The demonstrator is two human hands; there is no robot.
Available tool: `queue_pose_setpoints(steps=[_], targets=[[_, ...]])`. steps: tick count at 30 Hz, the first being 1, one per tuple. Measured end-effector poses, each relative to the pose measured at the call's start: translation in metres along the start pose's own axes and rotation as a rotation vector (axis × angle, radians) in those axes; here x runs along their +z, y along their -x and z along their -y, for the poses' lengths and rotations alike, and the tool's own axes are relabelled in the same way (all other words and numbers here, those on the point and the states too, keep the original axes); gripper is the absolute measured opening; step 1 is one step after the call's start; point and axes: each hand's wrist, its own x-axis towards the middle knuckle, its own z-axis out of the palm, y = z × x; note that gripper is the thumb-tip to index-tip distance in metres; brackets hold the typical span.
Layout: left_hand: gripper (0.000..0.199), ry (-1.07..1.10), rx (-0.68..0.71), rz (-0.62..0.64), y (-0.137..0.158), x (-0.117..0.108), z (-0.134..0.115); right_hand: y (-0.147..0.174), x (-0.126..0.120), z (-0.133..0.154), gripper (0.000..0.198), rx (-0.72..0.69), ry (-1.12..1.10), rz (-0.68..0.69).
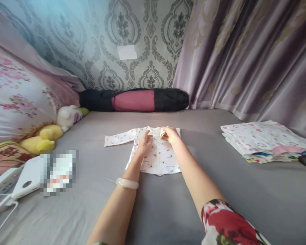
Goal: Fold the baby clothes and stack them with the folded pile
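A small white baby shirt (pixel 153 163) with a scattered print lies front up on the grey bed sheet. One long sleeve stretches out to the left; the other sleeve appears folded in across the shirt near the right shoulder. My right hand (pixel 171 134) pinches a bunched piece of the white fabric by the collar. Over the left part of the chest rests my left hand (pixel 145 144), thumb and fingers apart, with no fabric visibly gripped. My forearms hide part of the shirt's lower sides.
A folded stack of printed cloths (pixel 260 139) sits at the right. A black and pink rolled bag (pixel 132 100) lies along the wall. Plush toys (pixel 68 117), a power strip (pixel 5 180), a white box-like device (pixel 32 173) and a blurred-out item (pixel 61 172) are at the left.
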Motion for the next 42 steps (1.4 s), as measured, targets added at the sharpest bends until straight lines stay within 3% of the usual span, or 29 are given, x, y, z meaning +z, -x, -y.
queue_pose_setpoints(steps=[8,15,20,24,27,42], targets=[[0.068,-0.082,0.139,0.049,-0.003,0.0,0.002,-0.002,0.02,-0.022,0.018,-0.125,0.392,-0.022],[0.076,-0.182,0.144,0.054,-0.003,0.0,0.001,0.011,0.019,-0.029,0.018,-0.304,0.725,0.057],[0.071,-0.293,0.147,0.038,-0.002,0.0,-0.003,0.021,0.008,-0.026,0.029,-0.466,0.975,0.168],[0.063,-0.39,0.127,0.053,-0.001,0.001,-0.002,0.024,-0.011,-0.026,0.039,-0.658,1.207,0.056],[0.057,-0.428,0.144,0.044,0.0,0.003,0.0,0.026,-0.022,-0.031,0.039,-0.75,1.387,0.1],[0.047,-0.637,0.146,-0.03,0.008,0.003,-0.006,0.022,-0.028,-0.059,0.067,-0.672,1.599,0.167]])
